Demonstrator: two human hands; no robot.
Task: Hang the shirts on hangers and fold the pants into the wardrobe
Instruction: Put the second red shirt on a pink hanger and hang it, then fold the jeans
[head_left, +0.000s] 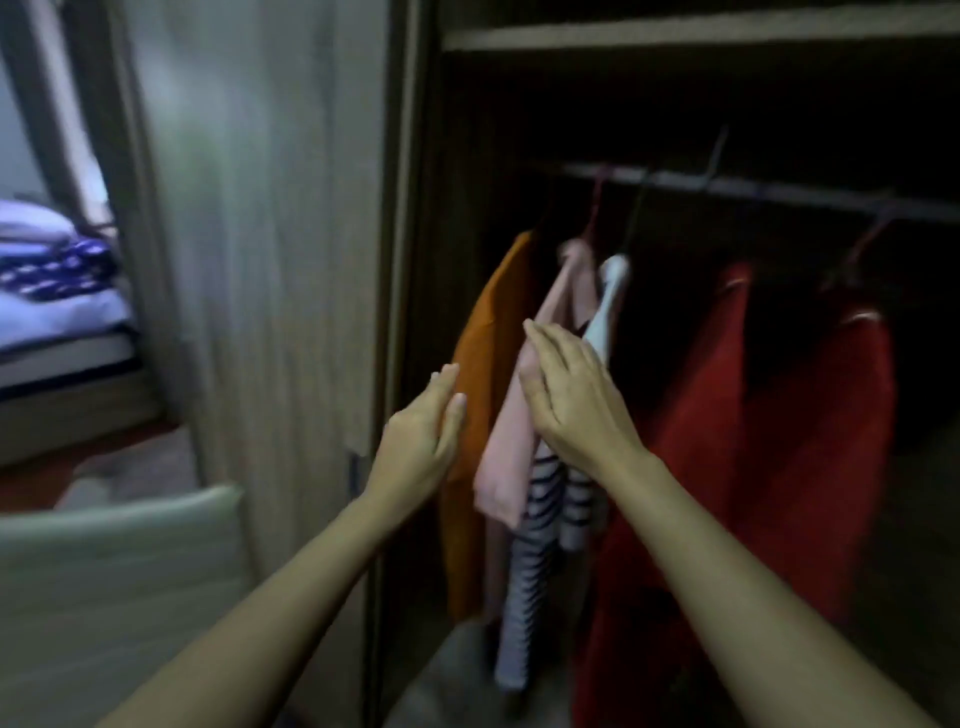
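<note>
A dark wooden wardrobe (675, 32) fills the right of the view, its pale wood-grain door (270, 208) standing to the left of the opening, and beyond that door a bed with white and purple bedding (62, 322) shows in the far left. Under the wardrobe's top shelf a dull metal rail (779, 191) runs across, and the shirts hang from it on thin hangers so they drop straight. Two large red garments (810, 426) take the right side of the rail; at its left end, close together, hang a long orange garment (488, 353), a pale pink shirt (506, 457), a black-and-white striped garment (530, 561) and a small white one (608, 306). The left hand (421, 441) reaches to the orange garment's near edge, its fingers (447, 384) straight and touching the cloth, gripping nothing. The right hand (571, 395) lies flat on the pink shirt, its fingers (550, 343) stretched out, holding nothing that can be seen. Judging by this, the hands are parting or smoothing the hung shirts to make room. No pants can be made out in the wardrobe
</note>
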